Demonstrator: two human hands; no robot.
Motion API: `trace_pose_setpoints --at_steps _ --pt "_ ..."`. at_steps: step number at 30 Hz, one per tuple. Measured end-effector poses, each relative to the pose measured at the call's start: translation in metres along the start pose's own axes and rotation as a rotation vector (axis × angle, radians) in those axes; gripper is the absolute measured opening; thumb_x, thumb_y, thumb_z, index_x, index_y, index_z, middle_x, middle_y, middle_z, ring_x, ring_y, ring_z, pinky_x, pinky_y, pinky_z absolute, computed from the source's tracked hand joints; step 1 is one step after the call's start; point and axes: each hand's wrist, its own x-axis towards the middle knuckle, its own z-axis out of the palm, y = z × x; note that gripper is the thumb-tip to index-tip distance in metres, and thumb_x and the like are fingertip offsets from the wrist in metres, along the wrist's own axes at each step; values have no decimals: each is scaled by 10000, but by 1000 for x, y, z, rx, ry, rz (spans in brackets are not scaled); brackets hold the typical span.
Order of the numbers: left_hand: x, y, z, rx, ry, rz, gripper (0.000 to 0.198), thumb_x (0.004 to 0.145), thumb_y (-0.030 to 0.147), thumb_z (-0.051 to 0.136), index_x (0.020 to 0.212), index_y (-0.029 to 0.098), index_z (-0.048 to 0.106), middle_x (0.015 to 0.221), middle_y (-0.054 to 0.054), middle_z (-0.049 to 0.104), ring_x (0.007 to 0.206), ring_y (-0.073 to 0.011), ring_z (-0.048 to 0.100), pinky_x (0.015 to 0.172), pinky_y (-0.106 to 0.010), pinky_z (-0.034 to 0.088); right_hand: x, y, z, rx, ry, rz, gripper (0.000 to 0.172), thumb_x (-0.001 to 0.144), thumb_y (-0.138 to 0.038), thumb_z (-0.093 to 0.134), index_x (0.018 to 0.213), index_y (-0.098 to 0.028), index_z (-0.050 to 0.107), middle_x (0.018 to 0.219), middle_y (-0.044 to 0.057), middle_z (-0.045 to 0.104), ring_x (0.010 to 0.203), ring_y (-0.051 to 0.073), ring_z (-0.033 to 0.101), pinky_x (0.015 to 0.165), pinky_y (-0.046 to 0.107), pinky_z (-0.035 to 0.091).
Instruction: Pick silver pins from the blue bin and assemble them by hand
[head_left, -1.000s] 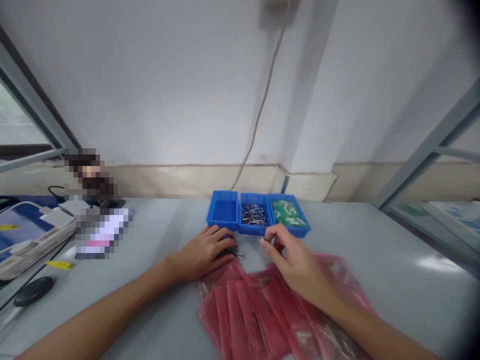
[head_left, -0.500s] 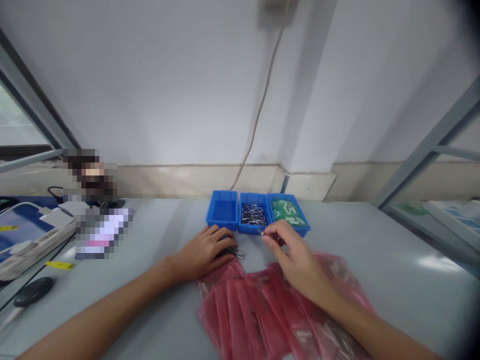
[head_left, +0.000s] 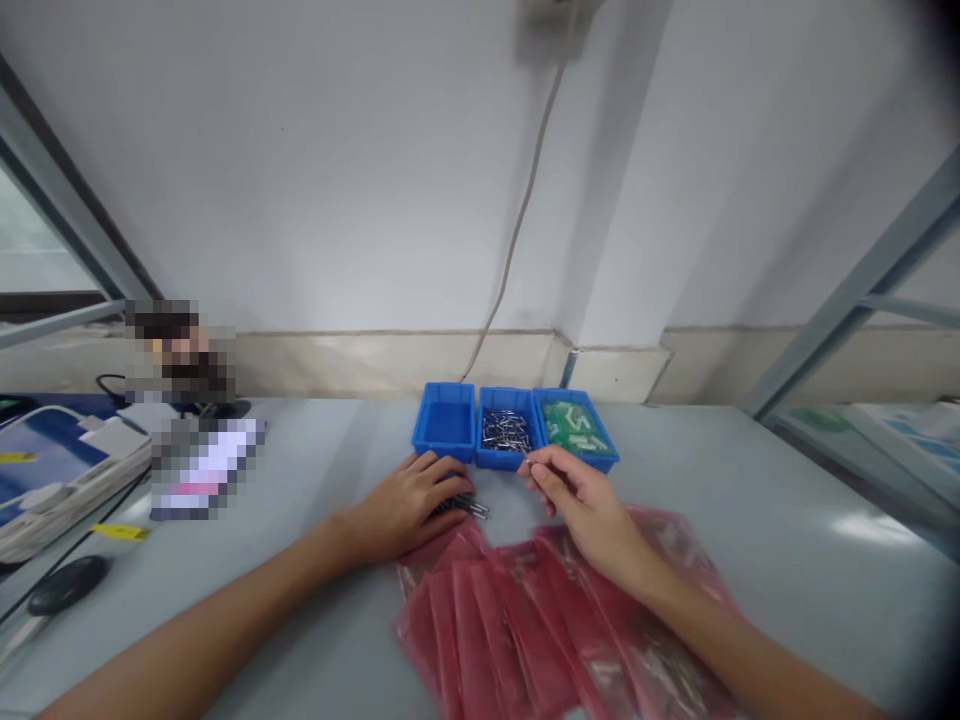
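Observation:
My left hand lies palm down on the grey table, its fingers curled over a small pile of metal pins. My right hand hovers just in front of the middle blue bin, thumb and forefinger pinched on one small metal pin. That middle bin holds several metal pins. The left blue bin looks empty, and the right blue bin holds green parts. A fan of pink plastic bags lies under my right wrist.
At the far left are a white power strip, cables, a dark round object and blurred items. A grey cable runs down the wall to the table's back edge. Metal frame bars stand at both sides.
My right hand has moved forward and slightly left, from above the bags to the front rim of the middle bin, still pinching. My left hand has stayed put.

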Motion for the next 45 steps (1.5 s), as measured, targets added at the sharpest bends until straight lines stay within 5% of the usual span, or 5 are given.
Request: trace_pose_setpoints --at_steps 8,19,33,45 --pt "0 0 0 2 -32 -13 241 1126 353 542 1315 236 635 1313 -92 637 1155 -271 593 1010 -428 477 -3 -2 -1 -232 129 -184 154 1068 -370 609 1014 -266 710 982 31 690 965 250 638 893 386 498" --pt "-1 -2 1 -8 -12 3 233 1124 345 549 1309 232 636 1299 -92 638 1144 -263 595 1006 -421 481 -4 -8 -2 -371 160 -288 92 1011 -250 693 922 -263 674 878 20 615 931 268 560 867 399 431" --pt "0 1 0 33 -43 -12 220 1116 331 564 1294 222 633 1298 -91 635 1129 -266 597 987 -427 488 -8 -2 0 -343 62 -319 170 1131 -265 508 1087 -263 672 1000 31 668 983 241 610 891 370 456" --pt "1 1 0 60 -60 -6 253 1137 347 521 1336 234 627 1331 -93 629 1172 -271 594 1016 -437 497 -12 -17 -5 -418 161 -401 90 1098 -208 584 1068 -243 661 955 29 648 960 249 563 920 400 419"
